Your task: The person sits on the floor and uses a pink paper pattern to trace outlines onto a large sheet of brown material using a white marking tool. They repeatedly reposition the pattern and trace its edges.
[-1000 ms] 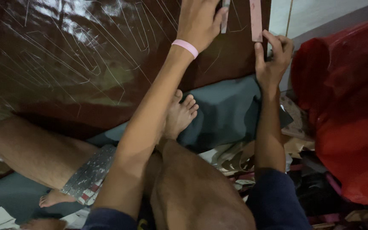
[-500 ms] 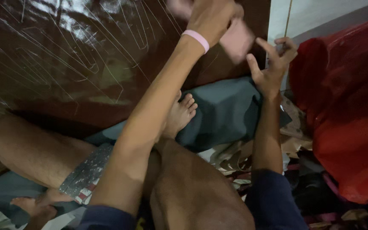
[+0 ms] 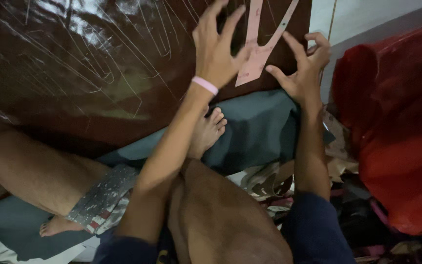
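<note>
Pink template (image 3: 262, 46), V-shaped card with faint markings, lies flat on glossy brown sheet (image 3: 74, 73) near its right edge; left hand (image 3: 218, 49) and right hand (image 3: 304, 68) press it with fingers spread, neither closed around it. Half a second ago it was a blur in mid-move. Red plastic bag (image 3: 396, 137) bulges at right

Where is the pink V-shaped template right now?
In the head view, the pink V-shaped template lies top centre on the glossy brown sheet, between the left hand and the right hand.
</note>
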